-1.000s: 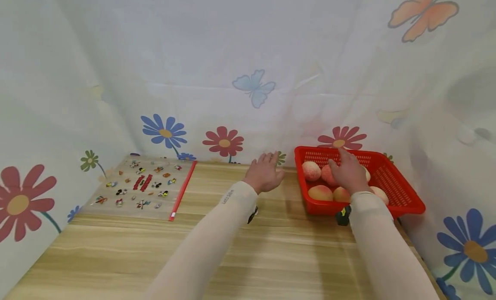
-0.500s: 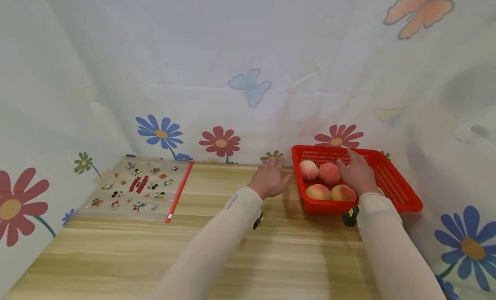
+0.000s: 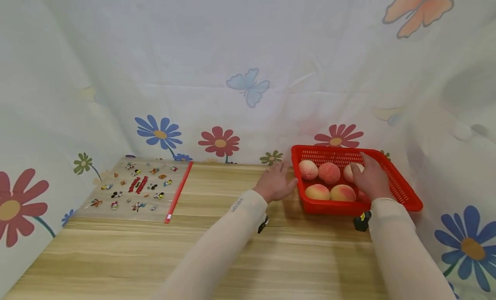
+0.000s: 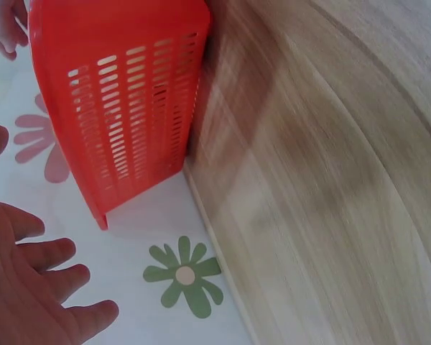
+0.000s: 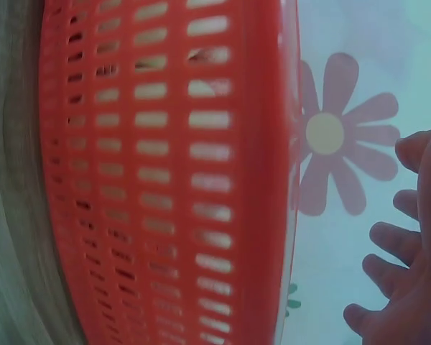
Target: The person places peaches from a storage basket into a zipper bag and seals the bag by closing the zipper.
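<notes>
A red plastic basket [image 3: 329, 208] stands at the back right of the table. Inside it lie several peaches, among them a deep pink peach [image 3: 329, 174], a pale speckled peach [image 3: 308, 170] and a yellow-pink peach [image 3: 342, 193]. My right hand [image 3: 372, 176] hovers over the basket's right half, fingers spread and holding nothing. It partly covers another pale peach [image 3: 350, 172]. Just left of the basket, my left hand [image 3: 275, 182] is raised above the table, its fingers apart in the left wrist view. The right wrist view shows the basket's slotted wall [image 5: 151, 172] and my loosely spread fingers.
A clear zip bag [image 3: 131, 190] with cartoon prints and a red slider strip lies flat at the back left of the wooden table [image 3: 116, 257]. A white curtain [image 3: 186, 76] with flowers and butterflies hangs behind and at both sides.
My right hand has moved right over the basket, uncovering more of the peaches. My left hand has shifted right, closer to the basket's left side. The view has turned slightly.
</notes>
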`<control>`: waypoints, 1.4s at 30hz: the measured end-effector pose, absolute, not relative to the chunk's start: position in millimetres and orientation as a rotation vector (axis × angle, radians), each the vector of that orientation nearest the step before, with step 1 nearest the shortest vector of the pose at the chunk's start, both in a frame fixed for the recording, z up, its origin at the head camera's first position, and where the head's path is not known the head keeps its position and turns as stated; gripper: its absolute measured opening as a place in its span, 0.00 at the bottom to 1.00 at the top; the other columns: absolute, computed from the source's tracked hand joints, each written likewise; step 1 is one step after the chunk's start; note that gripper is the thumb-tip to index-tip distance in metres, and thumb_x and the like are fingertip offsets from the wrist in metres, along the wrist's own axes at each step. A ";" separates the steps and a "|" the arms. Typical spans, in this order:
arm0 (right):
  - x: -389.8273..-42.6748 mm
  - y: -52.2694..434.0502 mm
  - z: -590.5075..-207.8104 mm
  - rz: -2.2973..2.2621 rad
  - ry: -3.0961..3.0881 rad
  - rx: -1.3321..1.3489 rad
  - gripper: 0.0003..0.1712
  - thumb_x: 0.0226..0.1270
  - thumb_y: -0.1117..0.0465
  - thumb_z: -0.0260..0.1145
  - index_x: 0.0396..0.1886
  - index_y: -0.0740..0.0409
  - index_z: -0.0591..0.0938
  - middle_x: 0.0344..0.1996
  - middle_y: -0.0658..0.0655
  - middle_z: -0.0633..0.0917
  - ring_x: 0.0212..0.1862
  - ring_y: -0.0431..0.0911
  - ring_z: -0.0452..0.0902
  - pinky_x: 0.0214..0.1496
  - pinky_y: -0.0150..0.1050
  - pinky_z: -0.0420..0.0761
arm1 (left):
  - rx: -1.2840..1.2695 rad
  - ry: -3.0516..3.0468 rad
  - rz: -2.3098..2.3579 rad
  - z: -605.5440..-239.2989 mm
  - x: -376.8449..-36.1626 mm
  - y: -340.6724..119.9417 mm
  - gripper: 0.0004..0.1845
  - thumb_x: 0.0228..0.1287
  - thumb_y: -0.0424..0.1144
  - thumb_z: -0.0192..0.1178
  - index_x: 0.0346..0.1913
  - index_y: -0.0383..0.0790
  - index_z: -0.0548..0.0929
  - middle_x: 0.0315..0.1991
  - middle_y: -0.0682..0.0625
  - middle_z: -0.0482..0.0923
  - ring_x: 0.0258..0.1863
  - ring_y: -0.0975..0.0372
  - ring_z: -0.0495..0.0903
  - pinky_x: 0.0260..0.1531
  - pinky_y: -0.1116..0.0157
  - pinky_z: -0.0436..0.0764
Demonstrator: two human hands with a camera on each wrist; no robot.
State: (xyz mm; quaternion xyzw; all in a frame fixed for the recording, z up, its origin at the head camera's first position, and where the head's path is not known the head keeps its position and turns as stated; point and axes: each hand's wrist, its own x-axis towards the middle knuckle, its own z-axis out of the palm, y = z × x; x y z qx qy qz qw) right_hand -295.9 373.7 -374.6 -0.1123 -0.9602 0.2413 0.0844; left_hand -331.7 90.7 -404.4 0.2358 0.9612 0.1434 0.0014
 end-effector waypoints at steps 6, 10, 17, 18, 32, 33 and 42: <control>-293.1 385.3 -375.2 0.724 -2.859 -0.345 0.45 0.73 0.39 0.48 0.78 0.56 0.45 0.73 0.71 0.57 0.66 0.71 0.59 0.58 0.74 0.64 | 0.728 3.016 0.484 -406.4 -330.2 97.8 0.37 0.71 0.61 0.40 0.76 0.46 0.53 0.77 0.48 0.53 0.76 0.53 0.54 0.72 0.51 0.60; -290.4 393.3 -376.5 0.697 -2.864 -0.363 0.45 0.73 0.40 0.48 0.78 0.59 0.45 0.72 0.72 0.58 0.65 0.71 0.59 0.58 0.73 0.65 | 0.754 3.013 0.474 -408.8 -329.5 103.2 0.38 0.71 0.60 0.40 0.77 0.43 0.52 0.77 0.47 0.54 0.76 0.53 0.55 0.72 0.53 0.61; -288.0 410.6 -379.2 0.663 -2.874 -0.400 0.44 0.74 0.42 0.46 0.77 0.63 0.45 0.72 0.73 0.55 0.67 0.73 0.56 0.60 0.74 0.62 | 0.758 3.022 0.497 -412.6 -329.5 112.3 0.39 0.71 0.61 0.39 0.77 0.43 0.50 0.74 0.49 0.60 0.70 0.56 0.66 0.68 0.57 0.69; -287.7 412.9 -379.2 0.659 -2.874 -0.403 0.44 0.74 0.42 0.46 0.77 0.63 0.45 0.72 0.74 0.55 0.67 0.73 0.56 0.60 0.74 0.62 | 0.755 3.022 0.505 -412.5 -329.3 113.3 0.39 0.71 0.61 0.39 0.77 0.43 0.50 0.74 0.50 0.61 0.69 0.56 0.67 0.67 0.57 0.70; -278.0 440.2 -377.5 0.749 -2.874 -0.505 0.42 0.74 0.39 0.43 0.76 0.62 0.50 0.67 0.76 0.61 0.58 0.71 0.63 0.55 0.74 0.68 | 0.680 3.002 0.579 -412.3 -325.6 126.9 0.39 0.70 0.59 0.44 0.77 0.44 0.50 0.72 0.49 0.65 0.65 0.56 0.72 0.64 0.59 0.74; -276.8 442.4 -378.2 0.751 -2.874 -0.523 0.43 0.74 0.39 0.42 0.76 0.62 0.50 0.66 0.76 0.61 0.57 0.71 0.63 0.55 0.73 0.69 | 0.678 3.002 0.578 -412.2 -325.4 127.7 0.39 0.70 0.59 0.44 0.77 0.44 0.50 0.72 0.49 0.65 0.65 0.56 0.72 0.64 0.59 0.74; -270.4 459.0 -387.1 0.748 -2.889 -0.600 0.45 0.73 0.37 0.40 0.76 0.66 0.49 0.62 0.77 0.61 0.52 0.67 0.64 0.54 0.67 0.75 | 0.613 2.964 0.606 -414.4 -324.5 133.5 0.38 0.71 0.58 0.44 0.78 0.46 0.48 0.71 0.47 0.66 0.63 0.56 0.73 0.63 0.59 0.75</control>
